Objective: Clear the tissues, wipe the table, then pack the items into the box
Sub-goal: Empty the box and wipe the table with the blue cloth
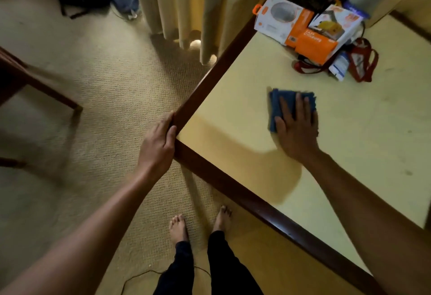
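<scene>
— What was the biggest thing there?
— The carpet (70, 119). It was tan, and the person stood on it with bare feet (178, 227).
— And next?
— The table (361, 154). It had a pale yellow top and a dark wood rim. It filled the right side, and one corner pointed at the person.
— What hung behind it?
— A curtain (186, 3), long and cream, down to the carpet. A dark chair (28, 80) stood on the left, well apart from the table.
— Was there stuff on the table?
— Yes. Some boxes (303, 28), white and orange, lay in a heap at the far end, near the rim. A red strap (365, 66) lay curled against the heap.
— Where was the cloth?
— The cloth (276, 105) was blue and folded. It lay flat on the table top, between the boxes and the person, apart from the heap.
— What did the hands do?
— The right hand (297, 131) lay flat on the cloth with straight fingers and pressed it on the top. It looked a bit blurry. The left hand (158, 145) held the table's rim at the near corner, fingers and thumb curled round the dark wood.
— Anything tiny?
— A thin black cord (140, 276) lay on the carpet by the feet.
</scene>
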Tool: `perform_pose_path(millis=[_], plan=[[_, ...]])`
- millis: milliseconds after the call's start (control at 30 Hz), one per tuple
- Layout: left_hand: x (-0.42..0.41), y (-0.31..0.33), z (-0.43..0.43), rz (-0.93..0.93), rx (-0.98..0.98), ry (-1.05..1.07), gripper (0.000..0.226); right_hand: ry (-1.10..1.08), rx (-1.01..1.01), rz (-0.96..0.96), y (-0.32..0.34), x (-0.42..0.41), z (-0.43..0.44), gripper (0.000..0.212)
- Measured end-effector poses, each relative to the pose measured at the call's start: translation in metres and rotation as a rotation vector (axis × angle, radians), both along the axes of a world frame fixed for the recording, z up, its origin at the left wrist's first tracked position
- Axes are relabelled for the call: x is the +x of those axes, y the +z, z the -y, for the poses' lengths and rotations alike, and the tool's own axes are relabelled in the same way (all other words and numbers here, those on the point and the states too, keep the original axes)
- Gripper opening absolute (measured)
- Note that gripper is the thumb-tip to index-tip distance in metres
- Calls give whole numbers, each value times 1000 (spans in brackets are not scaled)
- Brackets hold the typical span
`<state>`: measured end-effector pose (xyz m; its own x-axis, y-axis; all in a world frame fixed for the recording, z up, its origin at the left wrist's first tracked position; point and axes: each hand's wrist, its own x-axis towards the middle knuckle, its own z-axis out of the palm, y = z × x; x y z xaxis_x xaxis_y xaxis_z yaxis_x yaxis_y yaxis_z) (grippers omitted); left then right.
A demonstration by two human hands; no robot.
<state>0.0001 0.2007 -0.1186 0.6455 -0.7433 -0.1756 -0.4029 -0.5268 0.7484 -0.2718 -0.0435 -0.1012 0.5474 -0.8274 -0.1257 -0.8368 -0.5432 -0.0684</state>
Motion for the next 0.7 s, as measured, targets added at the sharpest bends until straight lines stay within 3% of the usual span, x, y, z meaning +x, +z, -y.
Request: perform_pose_path(millis=[67, 167, 233, 300, 433, 567, 633, 700], plan=[[-3, -4, -2, 7, -3, 3, 48, -123, 15, 56, -1, 49, 8, 64], [0, -6, -2, 29, 8, -16, 49, 61, 2, 54, -5, 102, -57, 64], [5, -6, -6, 27, 10, -75, 50, 265, 19, 45, -5, 78, -122, 63], [8, -6, -9, 18, 18, -98, 51, 328, 47, 52, -2, 22, -154, 61], [2, -4, -6, 19, 14, -71, 51, -25, 11, -20, 1, -66, -85, 63], [0, -4, -6, 22, 10, -48, 50, -343, 27, 56, 4, -14, -18, 63], [4, -4, -7, 19, 17, -79, 50, -239, 60, 62, 0, 30, -45, 62], [10, -3, -9, -12, 7, -112, 49, 1, 42, 26, -4, 40, -108, 63]])
